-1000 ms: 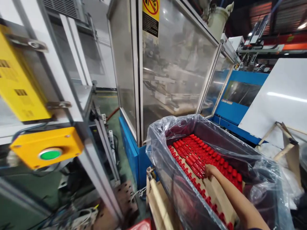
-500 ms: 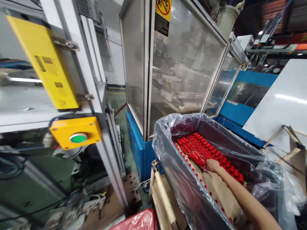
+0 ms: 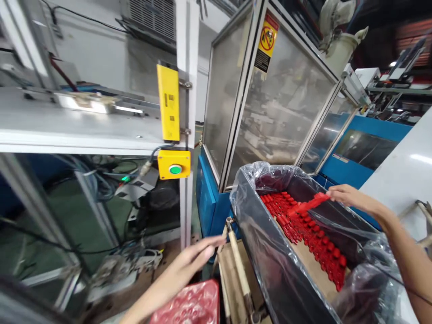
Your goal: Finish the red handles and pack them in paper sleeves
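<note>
Yellow push-button box (image 3: 174, 164) with green button (image 3: 175, 169), yellow sensor bar (image 3: 168, 102), glass-paneled machine enclosure (image 3: 286, 112), warning sticker (image 3: 267, 41), white panel (image 3: 401, 180)

Glossy red on the moulded plastic parts (image 3: 303, 220), packed in tight repeating rows over plain tan on the cardboard sheet (image 3: 313, 261). Charcoal grey on the bin wall (image 3: 280, 274), under a clear, shiny plastic liner (image 3: 251, 177). Bright yellow on the sensor housing (image 3: 168, 102), with small black barcode patches. Yellow again on the button box (image 3: 174, 164), around a round green button (image 3: 175, 169). Saturated blue on the machine base (image 3: 204, 202). Red circle-and-slash on the yellow warning sticker (image 3: 267, 37), above a black panel. Darker red on the dimpled tray (image 3: 189, 306).
</note>
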Demonstrator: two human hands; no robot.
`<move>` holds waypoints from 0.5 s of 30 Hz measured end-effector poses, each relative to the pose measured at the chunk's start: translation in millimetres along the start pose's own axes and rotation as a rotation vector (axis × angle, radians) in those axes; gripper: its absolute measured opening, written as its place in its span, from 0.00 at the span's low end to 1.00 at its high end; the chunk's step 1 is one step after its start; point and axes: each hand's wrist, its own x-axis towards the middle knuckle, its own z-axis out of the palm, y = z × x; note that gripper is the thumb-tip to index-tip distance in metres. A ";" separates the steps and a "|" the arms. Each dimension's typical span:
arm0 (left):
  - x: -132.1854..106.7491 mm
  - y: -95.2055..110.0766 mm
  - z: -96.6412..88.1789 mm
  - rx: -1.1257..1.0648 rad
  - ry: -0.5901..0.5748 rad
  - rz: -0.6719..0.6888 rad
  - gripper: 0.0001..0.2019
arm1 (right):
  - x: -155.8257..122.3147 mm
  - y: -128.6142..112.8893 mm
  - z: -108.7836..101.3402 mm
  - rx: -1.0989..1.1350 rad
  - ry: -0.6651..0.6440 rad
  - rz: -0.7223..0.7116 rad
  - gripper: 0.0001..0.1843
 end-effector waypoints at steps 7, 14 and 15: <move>56.8 56.6 45.4 -0.372 -0.160 0.238 0.33 | 4.5 -103.4 -11.6 0.499 -0.053 -0.281 0.22; 19.5 50.5 13.6 -0.439 -0.278 0.315 0.31 | 9.8 -228.6 23.5 0.309 -0.056 -0.648 0.21; 12.5 46.8 6.4 -0.463 -0.274 0.322 0.31 | 6.4 -244.5 26.8 0.267 -0.044 -0.696 0.21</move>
